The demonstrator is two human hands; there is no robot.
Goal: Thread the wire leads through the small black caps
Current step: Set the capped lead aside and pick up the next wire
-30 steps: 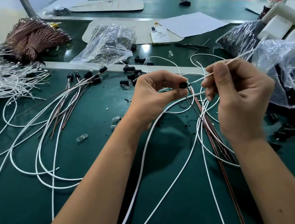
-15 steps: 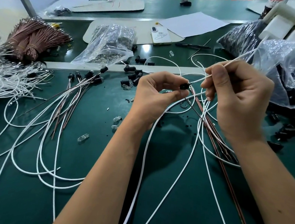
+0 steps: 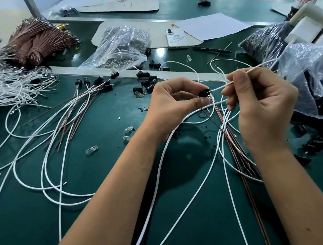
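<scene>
My left hand (image 3: 173, 103) pinches a small black cap (image 3: 204, 92) between thumb and fingertips above the green mat. My right hand (image 3: 259, 105) pinches a thin white wire lead (image 3: 220, 87) whose tip meets the cap's opening. The lead runs back over my right hand toward the upper right. Brown and white leads (image 3: 234, 142) lie under my right wrist. Several loose black caps (image 3: 147, 82) lie behind my left hand. A fan of wires with caps on them (image 3: 92, 88) lies to the left.
A plastic bag of small parts (image 3: 120, 51) and a phone (image 3: 176, 38) sit at the back centre. Bundles of brown wire (image 3: 39, 42) and white wire (image 3: 1, 86) fill the left. Bags of black parts (image 3: 266, 43) crowd the right. Clear bulbs (image 3: 92, 149) dot the mat.
Both hands stay almost in place. The white lead's tip has closed in on the cap and now touches its opening.
</scene>
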